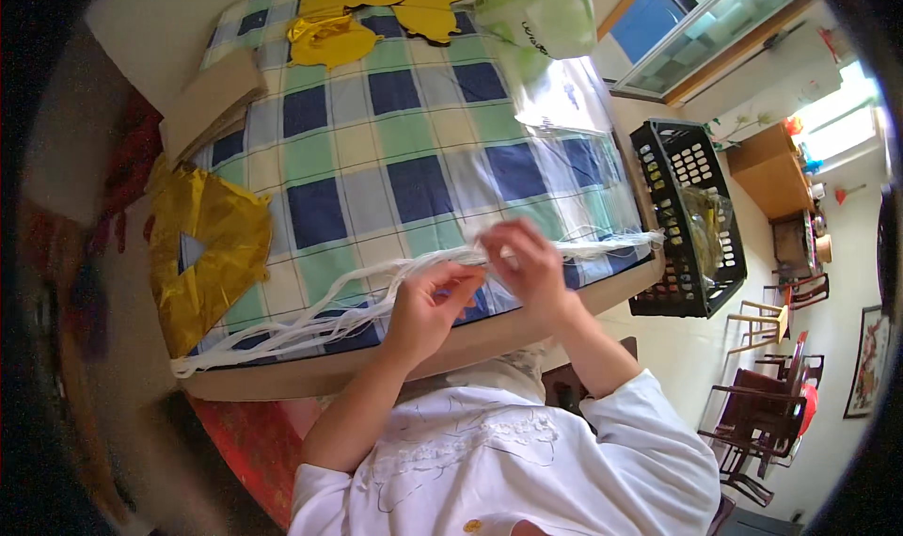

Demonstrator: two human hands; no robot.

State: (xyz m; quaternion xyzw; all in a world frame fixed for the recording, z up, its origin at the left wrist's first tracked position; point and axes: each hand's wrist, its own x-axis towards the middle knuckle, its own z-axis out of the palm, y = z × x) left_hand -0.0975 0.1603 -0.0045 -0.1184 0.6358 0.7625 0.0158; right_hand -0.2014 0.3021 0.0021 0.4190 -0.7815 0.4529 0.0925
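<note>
A long bundle of white string (310, 332) lies along the near edge of the checked cloth (339, 141), spreading into loose strands toward the left. Over its middle, my left hand (431, 308) has thumb and fingers pinched together; what they hold, if anything, is too small to make out. A little orange shows just beneath those fingertips. Close by on the right, my right hand (530, 265) is raised over the string with curled fingers smeared by motion. At the left end of the cloth rests a crinkled gold foil piece (216, 244) with a small triangular opening.
More yellow-gold foil pieces (334, 39) lie at the far side, beside a clear and green plastic bag (541, 19). Folded cardboard (212, 108) sits at the far left. A black plastic crate (673, 218) stands against the right edge. Dark chairs (762, 409) are farther right.
</note>
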